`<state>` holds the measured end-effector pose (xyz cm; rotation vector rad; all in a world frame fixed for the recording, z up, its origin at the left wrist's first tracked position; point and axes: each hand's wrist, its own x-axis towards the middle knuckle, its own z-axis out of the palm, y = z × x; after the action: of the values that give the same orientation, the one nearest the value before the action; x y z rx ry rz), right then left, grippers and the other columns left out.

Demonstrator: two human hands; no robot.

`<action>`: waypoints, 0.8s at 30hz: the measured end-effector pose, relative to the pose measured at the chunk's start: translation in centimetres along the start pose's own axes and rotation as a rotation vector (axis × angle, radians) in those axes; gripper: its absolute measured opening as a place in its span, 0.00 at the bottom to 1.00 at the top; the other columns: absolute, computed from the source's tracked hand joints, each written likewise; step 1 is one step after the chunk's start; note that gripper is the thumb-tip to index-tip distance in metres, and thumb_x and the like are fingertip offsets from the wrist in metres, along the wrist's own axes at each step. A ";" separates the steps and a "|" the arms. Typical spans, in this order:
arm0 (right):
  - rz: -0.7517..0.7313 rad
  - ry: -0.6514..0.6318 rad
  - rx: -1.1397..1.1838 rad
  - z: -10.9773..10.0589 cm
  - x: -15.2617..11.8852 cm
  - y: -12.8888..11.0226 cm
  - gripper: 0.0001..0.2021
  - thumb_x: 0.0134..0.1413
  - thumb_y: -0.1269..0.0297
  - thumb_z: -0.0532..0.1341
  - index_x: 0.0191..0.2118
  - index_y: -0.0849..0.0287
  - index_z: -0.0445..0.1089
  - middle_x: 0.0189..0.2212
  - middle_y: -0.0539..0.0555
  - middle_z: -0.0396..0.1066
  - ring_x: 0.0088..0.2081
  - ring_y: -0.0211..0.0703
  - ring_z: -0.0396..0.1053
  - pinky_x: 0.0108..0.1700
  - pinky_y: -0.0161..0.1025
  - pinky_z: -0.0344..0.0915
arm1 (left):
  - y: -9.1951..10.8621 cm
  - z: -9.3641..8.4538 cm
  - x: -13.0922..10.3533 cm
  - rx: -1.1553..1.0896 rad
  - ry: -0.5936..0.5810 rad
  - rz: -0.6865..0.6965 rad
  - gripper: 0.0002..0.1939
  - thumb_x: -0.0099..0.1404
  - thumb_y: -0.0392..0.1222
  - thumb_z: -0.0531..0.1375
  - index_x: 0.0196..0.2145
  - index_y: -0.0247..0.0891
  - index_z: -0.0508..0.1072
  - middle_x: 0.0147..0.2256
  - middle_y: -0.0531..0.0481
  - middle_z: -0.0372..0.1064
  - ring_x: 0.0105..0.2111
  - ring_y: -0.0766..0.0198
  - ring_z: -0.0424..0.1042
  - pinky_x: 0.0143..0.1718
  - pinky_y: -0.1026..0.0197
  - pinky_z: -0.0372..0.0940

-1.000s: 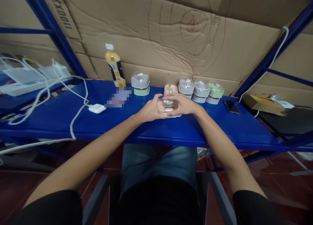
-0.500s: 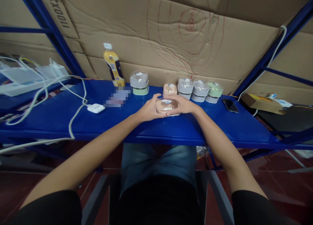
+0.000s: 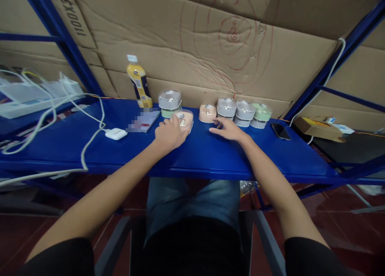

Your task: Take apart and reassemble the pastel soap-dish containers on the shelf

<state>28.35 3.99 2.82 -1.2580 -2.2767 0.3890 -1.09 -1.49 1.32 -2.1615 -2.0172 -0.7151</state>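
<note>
My left hand [image 3: 171,133] is closed on a peach container [image 3: 185,119] with a clear lid, in front of a grey container [image 3: 170,99] stacked on a green one [image 3: 167,113]. My right hand [image 3: 226,129] has its fingers apart and holds nothing. Just behind its fingertips sits a second peach container [image 3: 207,113]. To the right of that stand two grey stacks, [image 3: 226,107] nearer and another grey stack [image 3: 244,112] beside it, then a green-topped stack [image 3: 262,115].
A yellow bottle [image 3: 139,83], a partly blurred phone-like item [image 3: 147,121] and a white case [image 3: 116,133] with a cable are at the left. A dark phone [image 3: 280,131] lies right. Cardboard [image 3: 168,35] backs the blue table [image 3: 210,160].
Both hands were around the peach container. My left hand has moved it left, toward the grey-and-green stack. My right hand has let go of it and its fingers have spread.
</note>
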 end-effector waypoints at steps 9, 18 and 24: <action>0.009 -0.003 -0.013 0.3 0.2 0.0 0.30 0.66 0.46 0.71 0.64 0.64 0.77 0.52 0.67 0.82 0.48 0.57 0.81 0.55 0.54 0.78 | 3.3 -1.2 5.1 0.102 -0.235 0.024 0.28 0.81 0.41 0.53 0.71 0.22 0.62 0.62 0.15 0.70 0.61 0.28 0.76 0.60 0.39 0.71; -0.004 -0.027 -0.024 0.4 0.1 0.0 0.28 0.66 0.43 0.70 0.61 0.60 0.80 0.53 0.65 0.84 0.50 0.58 0.82 0.58 0.57 0.79 | 0.5 -1.1 9.4 -0.052 0.317 -0.140 0.46 0.74 0.58 0.68 0.76 0.29 0.56 0.76 0.21 0.52 0.75 0.24 0.54 0.73 0.27 0.54; 0.000 -0.021 -0.017 0.3 -0.1 -0.3 0.26 0.67 0.44 0.70 0.59 0.60 0.81 0.52 0.64 0.84 0.51 0.59 0.82 0.58 0.56 0.78 | -2.1 0.6 12.1 -0.295 0.208 -0.343 0.61 0.66 0.68 0.74 0.75 0.20 0.54 0.71 0.19 0.59 0.70 0.24 0.62 0.72 0.29 0.56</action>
<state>27.99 3.74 2.67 -1.2677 -2.3025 0.3856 -2.77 10.09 5.18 -1.7855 -2.3111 -1.2978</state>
